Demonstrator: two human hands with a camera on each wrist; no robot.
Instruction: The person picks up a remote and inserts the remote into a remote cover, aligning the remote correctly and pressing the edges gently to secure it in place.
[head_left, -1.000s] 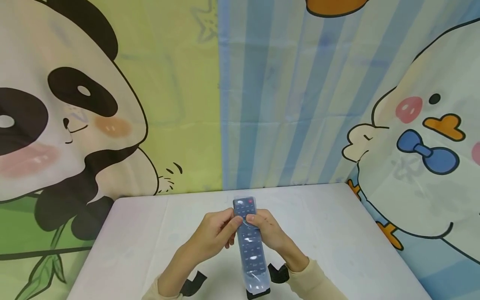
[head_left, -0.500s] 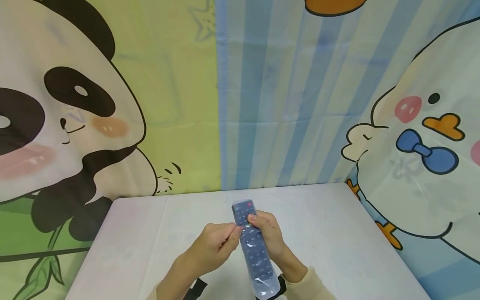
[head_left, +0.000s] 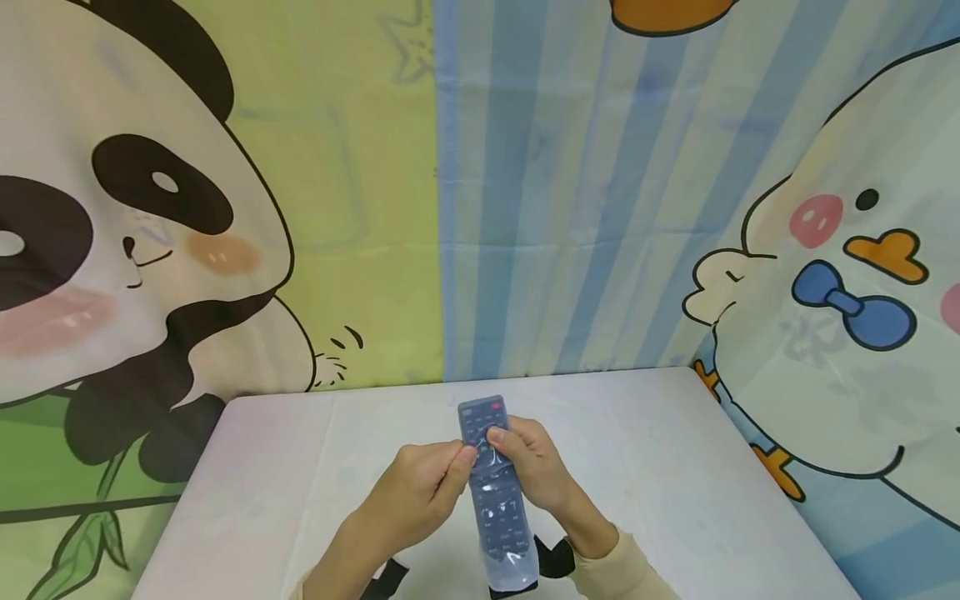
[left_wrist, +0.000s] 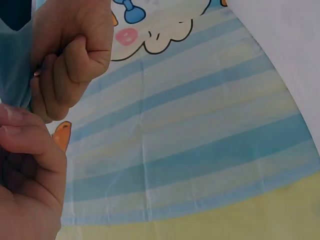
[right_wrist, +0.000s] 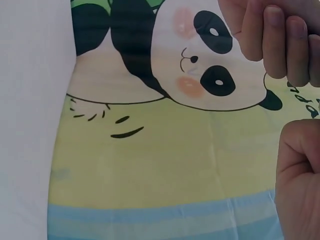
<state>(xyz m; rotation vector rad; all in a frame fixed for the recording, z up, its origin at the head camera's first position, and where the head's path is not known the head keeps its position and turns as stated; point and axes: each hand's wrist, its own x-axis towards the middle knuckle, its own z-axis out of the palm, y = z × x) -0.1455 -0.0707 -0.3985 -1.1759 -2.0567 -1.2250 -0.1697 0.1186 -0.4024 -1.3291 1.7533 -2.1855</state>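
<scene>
A dark remote control [head_left: 501, 508] with a red button at its far end is wrapped in a clear, glossy plastic sleeve [head_left: 513, 575]. It stands out lengthwise between both hands, in front of the white table. My right hand [head_left: 536, 467] grips its right side, thumb lying across the buttons. On the opposite edge, my left hand [head_left: 423, 492] pinches the sleeve between thumb and forefinger, other fingers curled under. In the left wrist view, part of the bluish sleeve [left_wrist: 15, 70] shows beside the hands. The remote's underside is hidden.
A white table [head_left: 660, 483] lies beneath the hands. Behind it hangs a printed cloth [head_left: 540, 208] with a panda on the left and a white bird on the right. Black pieces [head_left: 555, 557] show by both wrists.
The remote's near end swung right, then back toward the middle. My left hand has drawn slightly nearer along the edge, its thumb off the face and pinching at the side.
</scene>
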